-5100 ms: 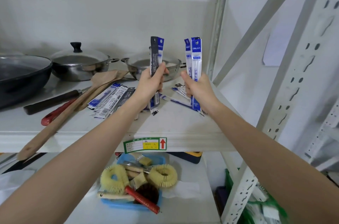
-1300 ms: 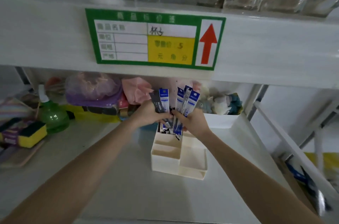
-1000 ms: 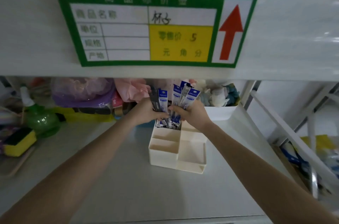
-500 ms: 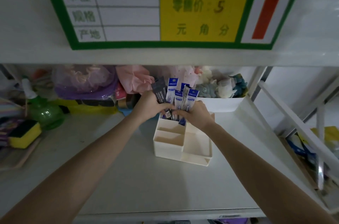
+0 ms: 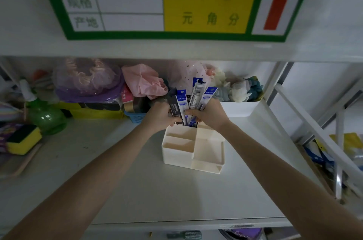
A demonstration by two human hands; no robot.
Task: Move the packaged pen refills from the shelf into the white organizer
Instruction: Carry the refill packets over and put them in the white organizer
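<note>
A white organizer with several compartments stands in the middle of the lower shelf. Blue-and-white packaged pen refills stand upright with their lower ends inside its tall back compartment. My left hand grips a dark and a blue-topped pack on the left of the bunch. My right hand grips the packs on the right of it. Both hands meet just above the back rim of the organizer. The bottoms of the packs are hidden by my fingers and the compartment wall.
The shelf beam with a green price label hangs close overhead. At the back are a pink bag, a white bin of soft items and a green spray bottle. A yellow sponge lies left.
Since five seconds ago I carried the packs from the pan shelf down to this shelf. Over the last second my hands lowered them into the organizer's back compartment, and the view moved closer.
</note>
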